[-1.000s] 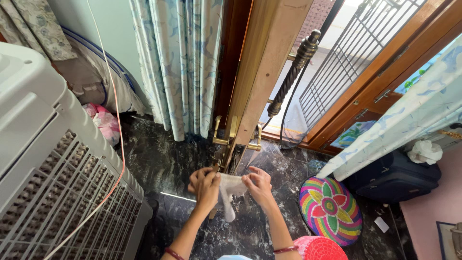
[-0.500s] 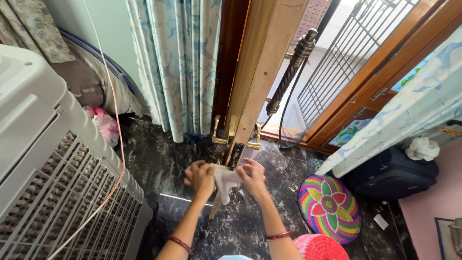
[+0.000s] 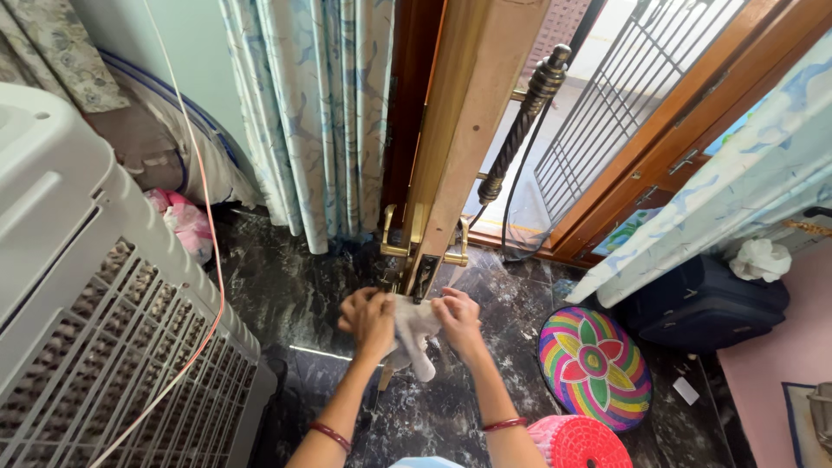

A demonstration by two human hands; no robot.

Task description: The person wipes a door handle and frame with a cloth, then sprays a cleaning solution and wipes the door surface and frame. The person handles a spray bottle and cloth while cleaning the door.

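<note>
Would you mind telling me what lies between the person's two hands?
In the head view, a pale cloth lies between the left hand and right hand; both grip it, just below the edge of the wooden door.

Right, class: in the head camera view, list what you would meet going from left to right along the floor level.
White air cooler → pink bundle → left hand → white cloth → right hand → rainbow round mat → dark blue suitcase.
</note>
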